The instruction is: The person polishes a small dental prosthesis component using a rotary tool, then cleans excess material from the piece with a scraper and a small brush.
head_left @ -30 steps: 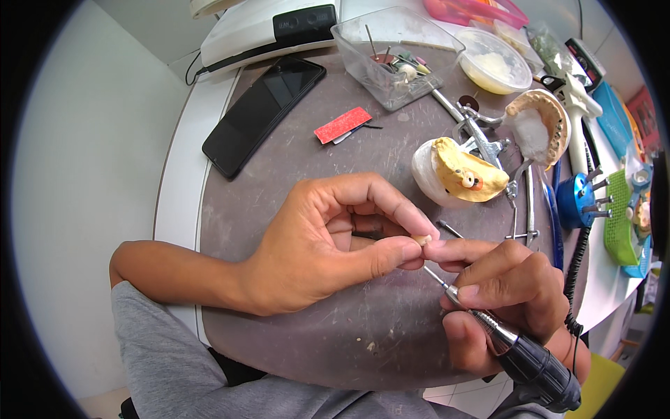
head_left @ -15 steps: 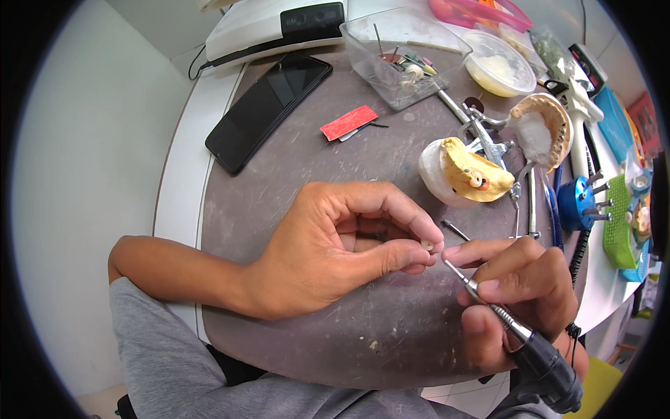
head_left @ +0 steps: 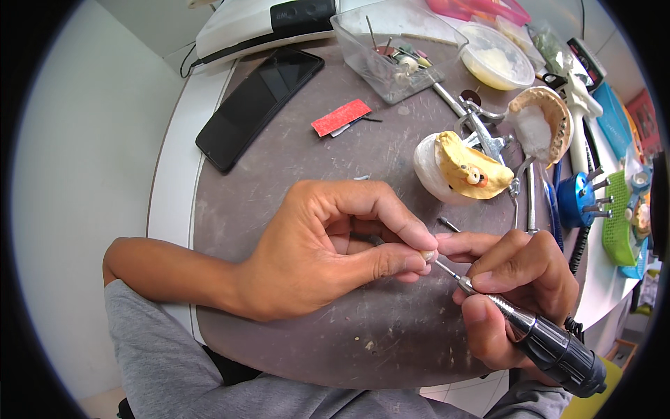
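Near the middle of the curved grey-brown bench [head_left: 293,356], toward its near edge, the left hand [head_left: 303,255] pinches a small cream tooth-shaped piece [head_left: 428,256] between thumb and index fingertip, the other fingers curled behind. The right hand [head_left: 523,279] grips a black-and-silver rotary handpiece [head_left: 534,332], thumb and fingers closed around its metal neck; its thin bit points at the piece, and whether they touch cannot be told.

At the bench's far edge, a clear square plastic tub [head_left: 357,57] holds thin metal shanks and small tips, white, green and pinkish, heaped on its floor. Right of it, toward the far right corner, a round clear plastic tub [head_left: 531,68] contains a whitish mass. Behind that sits a bright pink plastic tray [head_left: 516,14] with something orange in it, too cut off to tell.

Along the right edge, a blue cylindrical holder [head_left: 574,200] carries metal pegs, just beside a green mesh-sided basket [head_left: 615,220]. A yellow dental cast on a white base [head_left: 431,171] rests beyond the hands; a black phone [head_left: 255,108] lies near the far left corner.
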`<state>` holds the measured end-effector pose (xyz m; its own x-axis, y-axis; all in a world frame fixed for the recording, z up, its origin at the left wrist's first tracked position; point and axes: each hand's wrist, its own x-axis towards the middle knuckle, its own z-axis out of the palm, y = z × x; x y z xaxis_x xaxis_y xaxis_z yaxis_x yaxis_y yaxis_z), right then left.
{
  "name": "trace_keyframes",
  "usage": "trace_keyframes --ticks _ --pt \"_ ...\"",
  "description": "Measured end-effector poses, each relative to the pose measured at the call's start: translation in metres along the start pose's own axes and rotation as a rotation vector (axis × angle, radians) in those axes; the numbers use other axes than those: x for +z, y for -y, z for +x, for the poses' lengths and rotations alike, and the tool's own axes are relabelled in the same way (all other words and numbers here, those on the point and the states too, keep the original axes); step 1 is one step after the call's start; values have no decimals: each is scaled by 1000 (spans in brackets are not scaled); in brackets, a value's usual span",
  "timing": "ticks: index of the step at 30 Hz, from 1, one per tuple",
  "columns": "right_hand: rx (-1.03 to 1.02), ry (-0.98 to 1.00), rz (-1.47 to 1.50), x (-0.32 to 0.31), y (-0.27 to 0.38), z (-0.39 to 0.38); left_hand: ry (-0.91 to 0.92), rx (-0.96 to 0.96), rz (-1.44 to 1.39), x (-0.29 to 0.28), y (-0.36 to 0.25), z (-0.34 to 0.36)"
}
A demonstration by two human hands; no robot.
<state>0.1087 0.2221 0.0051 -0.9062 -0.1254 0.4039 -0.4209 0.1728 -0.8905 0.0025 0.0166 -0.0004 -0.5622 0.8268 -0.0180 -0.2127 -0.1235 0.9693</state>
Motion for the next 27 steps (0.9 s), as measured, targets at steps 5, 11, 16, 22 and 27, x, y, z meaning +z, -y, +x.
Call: trace_keyframes --ticks 5,11,16,22,27 --pt "-3 2 -10 0 0 1 -1 -5 -14 1 -1 0" --pt "-44 6 -36 1 -2 3 -3 -9 -27 2 -2 0" --pt "-121 -7 -113 5 -8 9 15 -40 -30 0 -2 -1" --pt "-165 -1 -125 3 -10 8 10 -74 -52 1 -3 -1" --pt "-172 14 -130 2 -10 8 14 -74 -48 0 -3 -2"
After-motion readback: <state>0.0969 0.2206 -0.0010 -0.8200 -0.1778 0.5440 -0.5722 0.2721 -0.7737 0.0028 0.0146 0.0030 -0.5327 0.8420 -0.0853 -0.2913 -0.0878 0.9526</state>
